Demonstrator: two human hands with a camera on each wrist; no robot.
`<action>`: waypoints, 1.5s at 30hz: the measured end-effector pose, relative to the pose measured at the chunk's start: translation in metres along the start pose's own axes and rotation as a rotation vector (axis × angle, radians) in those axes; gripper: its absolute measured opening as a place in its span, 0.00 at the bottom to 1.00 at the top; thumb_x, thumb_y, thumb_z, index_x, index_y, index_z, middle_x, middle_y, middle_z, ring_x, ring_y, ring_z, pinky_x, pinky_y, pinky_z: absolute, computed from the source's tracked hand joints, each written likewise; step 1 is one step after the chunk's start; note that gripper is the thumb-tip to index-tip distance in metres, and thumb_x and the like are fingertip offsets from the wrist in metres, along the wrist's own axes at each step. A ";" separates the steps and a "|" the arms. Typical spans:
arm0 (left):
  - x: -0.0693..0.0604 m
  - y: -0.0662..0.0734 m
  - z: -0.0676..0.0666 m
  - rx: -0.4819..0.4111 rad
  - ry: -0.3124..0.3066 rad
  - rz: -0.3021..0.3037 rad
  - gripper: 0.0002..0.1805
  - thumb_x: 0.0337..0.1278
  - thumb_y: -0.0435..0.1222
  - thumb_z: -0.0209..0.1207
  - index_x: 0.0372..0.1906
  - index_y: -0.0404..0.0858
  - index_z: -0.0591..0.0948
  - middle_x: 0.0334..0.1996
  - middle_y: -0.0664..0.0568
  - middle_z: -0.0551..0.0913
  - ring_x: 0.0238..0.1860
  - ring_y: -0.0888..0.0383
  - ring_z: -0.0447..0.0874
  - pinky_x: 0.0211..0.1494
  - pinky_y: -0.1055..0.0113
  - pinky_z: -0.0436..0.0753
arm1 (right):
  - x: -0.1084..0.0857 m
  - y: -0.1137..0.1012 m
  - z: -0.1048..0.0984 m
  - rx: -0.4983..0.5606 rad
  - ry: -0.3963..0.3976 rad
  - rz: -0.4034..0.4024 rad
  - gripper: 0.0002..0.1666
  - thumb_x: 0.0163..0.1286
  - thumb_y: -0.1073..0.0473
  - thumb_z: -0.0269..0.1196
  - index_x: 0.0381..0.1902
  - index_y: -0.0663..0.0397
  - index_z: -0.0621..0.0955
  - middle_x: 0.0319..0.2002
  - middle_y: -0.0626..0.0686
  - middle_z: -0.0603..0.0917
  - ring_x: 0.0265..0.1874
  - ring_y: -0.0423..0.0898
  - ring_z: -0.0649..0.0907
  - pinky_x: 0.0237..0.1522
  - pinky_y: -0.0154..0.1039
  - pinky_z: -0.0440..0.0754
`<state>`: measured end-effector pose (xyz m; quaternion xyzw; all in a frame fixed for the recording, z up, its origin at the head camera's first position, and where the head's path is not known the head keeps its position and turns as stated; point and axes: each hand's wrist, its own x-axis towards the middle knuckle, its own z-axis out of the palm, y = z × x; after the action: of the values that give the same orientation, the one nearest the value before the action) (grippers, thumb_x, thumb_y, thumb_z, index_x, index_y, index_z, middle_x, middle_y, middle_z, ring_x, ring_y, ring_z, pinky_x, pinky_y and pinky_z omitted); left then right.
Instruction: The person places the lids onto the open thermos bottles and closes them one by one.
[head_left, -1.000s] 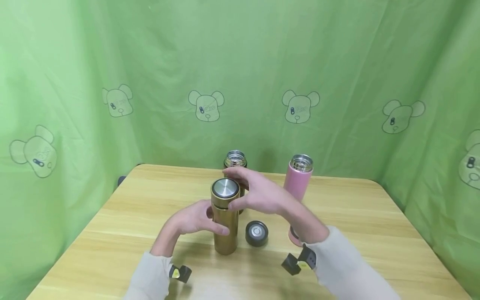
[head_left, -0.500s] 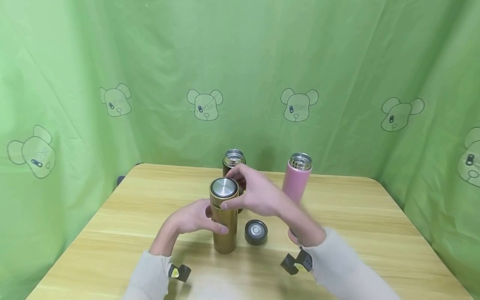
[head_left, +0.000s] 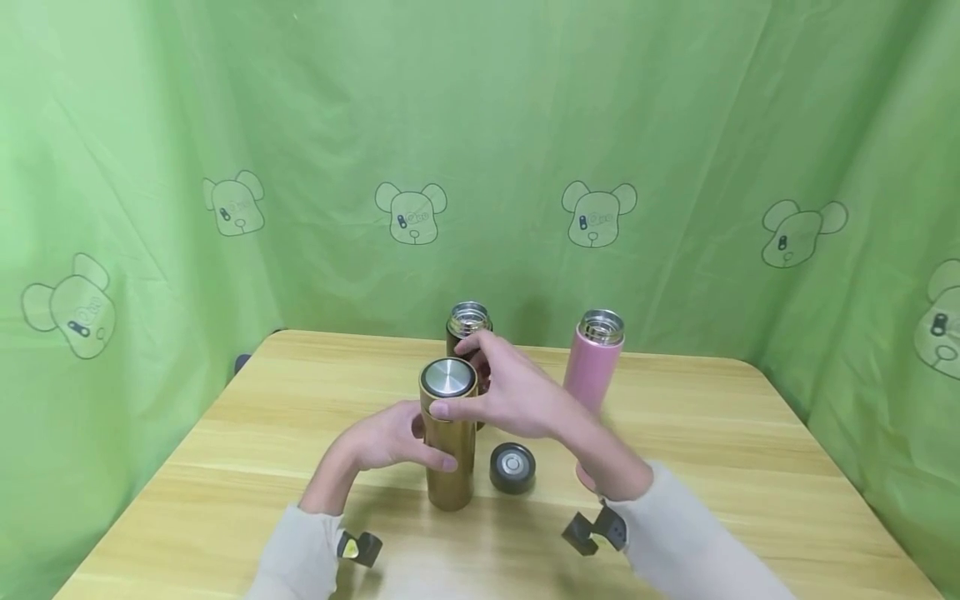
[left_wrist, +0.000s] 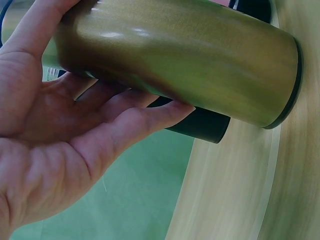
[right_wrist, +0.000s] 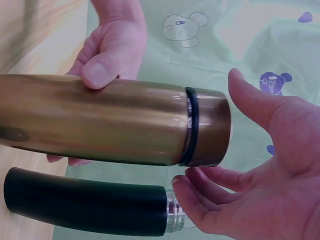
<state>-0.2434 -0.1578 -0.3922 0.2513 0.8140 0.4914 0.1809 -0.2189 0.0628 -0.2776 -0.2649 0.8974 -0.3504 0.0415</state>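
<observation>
A gold thermos (head_left: 450, 467) stands upright near the middle of the table. My left hand (head_left: 390, 437) grips its body from the left, thumb across the front. Its lid (right_wrist: 212, 127) has a silver disc top, and a dark ring shows between lid and body. My right hand (head_left: 517, 392) curls round the lid from the right, thumb in front and fingers behind; in the right wrist view the thumb's contact is unclear. Behind it stands a black thermos (right_wrist: 90, 200) without a lid, its steel neck bare. A loose black lid (head_left: 513, 468) lies right of the gold thermos.
A pink thermos (head_left: 592, 367) without a lid stands at the back right. A pink lid (head_left: 584, 477) shows partly behind my right forearm. Green curtains (head_left: 495, 100) enclose the wooden table (head_left: 720, 500) at the back and sides.
My right thumb has slid leftward across the front of the lid, and the fingers have drawn in slightly behind it. The left hand and the gold thermos stay put.
</observation>
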 end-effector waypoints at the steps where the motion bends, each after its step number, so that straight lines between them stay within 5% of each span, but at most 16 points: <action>1: 0.000 0.000 0.000 -0.003 -0.001 -0.001 0.41 0.46 0.48 0.76 0.69 0.53 0.73 0.63 0.58 0.80 0.64 0.55 0.77 0.70 0.49 0.74 | 0.000 0.000 -0.001 0.013 -0.013 -0.012 0.49 0.55 0.40 0.77 0.67 0.53 0.70 0.50 0.51 0.80 0.47 0.47 0.81 0.50 0.43 0.82; 7: 0.000 -0.001 -0.001 -0.014 -0.004 0.004 0.39 0.47 0.47 0.76 0.67 0.53 0.74 0.63 0.58 0.80 0.64 0.55 0.77 0.69 0.50 0.74 | 0.000 -0.001 -0.008 0.157 -0.114 -0.090 0.48 0.57 0.63 0.73 0.74 0.57 0.65 0.65 0.55 0.78 0.68 0.54 0.76 0.73 0.52 0.69; 12: 0.000 0.000 -0.001 -0.008 -0.008 0.008 0.40 0.47 0.48 0.76 0.68 0.53 0.74 0.64 0.58 0.79 0.65 0.55 0.77 0.70 0.49 0.73 | -0.001 0.000 -0.011 0.200 -0.142 -0.088 0.46 0.55 0.70 0.67 0.73 0.57 0.68 0.68 0.56 0.76 0.71 0.55 0.73 0.73 0.52 0.69; 23: 0.000 0.002 -0.001 0.008 -0.013 0.005 0.40 0.47 0.49 0.75 0.68 0.54 0.73 0.63 0.58 0.80 0.64 0.56 0.78 0.69 0.50 0.75 | -0.001 0.001 -0.010 0.161 -0.073 -0.053 0.41 0.53 0.62 0.75 0.66 0.55 0.74 0.58 0.53 0.81 0.62 0.52 0.80 0.69 0.51 0.74; 35: -0.001 0.001 -0.001 -0.013 -0.005 -0.006 0.41 0.47 0.47 0.76 0.69 0.53 0.73 0.63 0.57 0.80 0.64 0.55 0.78 0.68 0.51 0.75 | 0.000 0.000 0.002 0.071 0.060 0.011 0.40 0.47 0.51 0.81 0.56 0.52 0.75 0.48 0.50 0.81 0.46 0.47 0.80 0.52 0.43 0.81; 45: 0.000 0.000 -0.001 -0.009 -0.013 -0.002 0.41 0.46 0.48 0.76 0.68 0.53 0.73 0.62 0.58 0.80 0.63 0.56 0.78 0.68 0.51 0.76 | -0.001 0.002 -0.003 0.118 -0.003 -0.013 0.43 0.50 0.52 0.80 0.60 0.54 0.72 0.51 0.53 0.79 0.48 0.49 0.78 0.53 0.44 0.80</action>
<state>-0.2437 -0.1585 -0.3917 0.2530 0.8108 0.4934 0.1878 -0.2195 0.0662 -0.2765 -0.2684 0.8734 -0.4025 0.0561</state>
